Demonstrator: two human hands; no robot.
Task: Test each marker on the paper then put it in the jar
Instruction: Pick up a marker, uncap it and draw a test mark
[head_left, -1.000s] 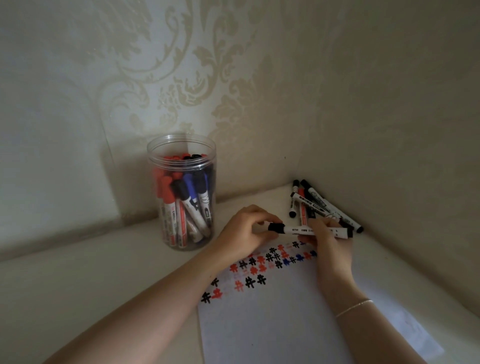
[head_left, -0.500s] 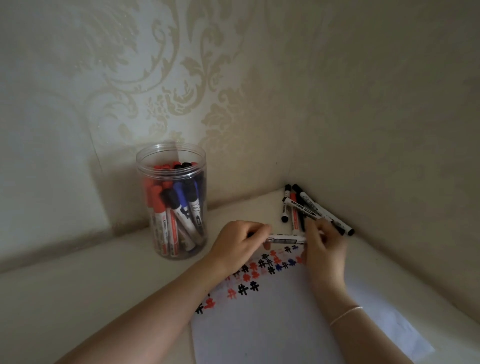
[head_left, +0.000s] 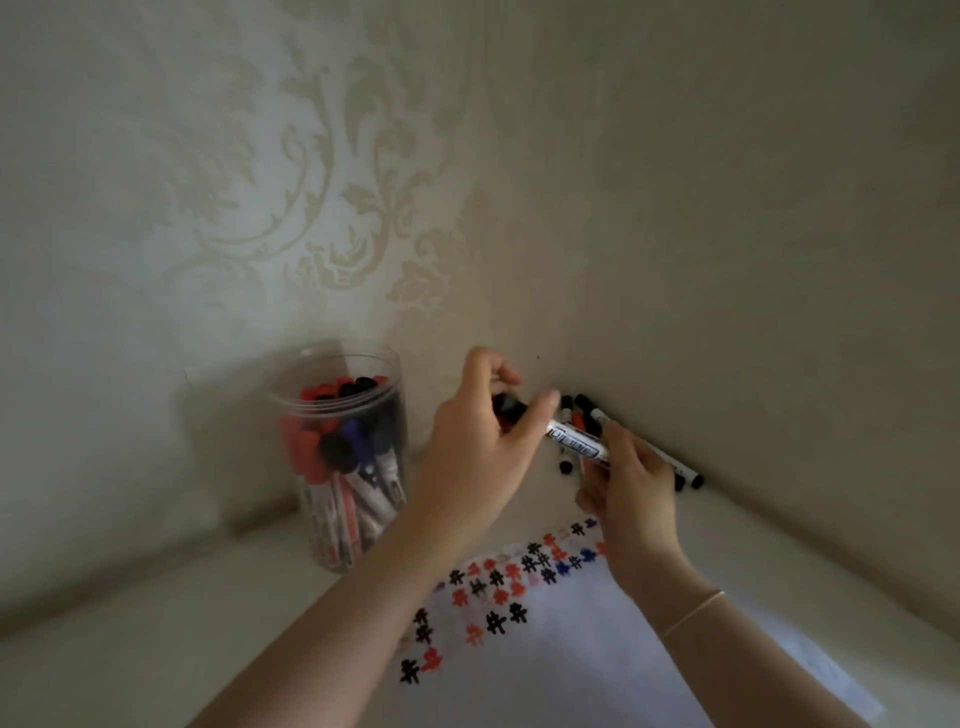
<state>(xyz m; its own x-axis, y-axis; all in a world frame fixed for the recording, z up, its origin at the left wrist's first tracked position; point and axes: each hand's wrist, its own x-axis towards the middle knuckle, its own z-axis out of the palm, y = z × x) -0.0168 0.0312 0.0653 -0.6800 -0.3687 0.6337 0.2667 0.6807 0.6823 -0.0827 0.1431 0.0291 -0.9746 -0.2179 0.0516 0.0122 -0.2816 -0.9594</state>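
Note:
Both hands hold one black-capped white marker in the air above the far end of the paper. My left hand grips its black cap end, fingers curled round it. My right hand pinches the white barrel's other end. The paper carries rows of small black, red and blue test marks along its far edge. A clear plastic jar, open at the top, stands to the left with several red, blue and black markers in it.
Several loose markers lie in the corner against the right wall, behind my right hand. Patterned walls close in the shelf at the back and right. A thin bracelet circles my right wrist.
Both hands have lifted the marker up off the paper, and its cap end now tilts toward the jar. The camera has tipped, so the scene sits lower in view.

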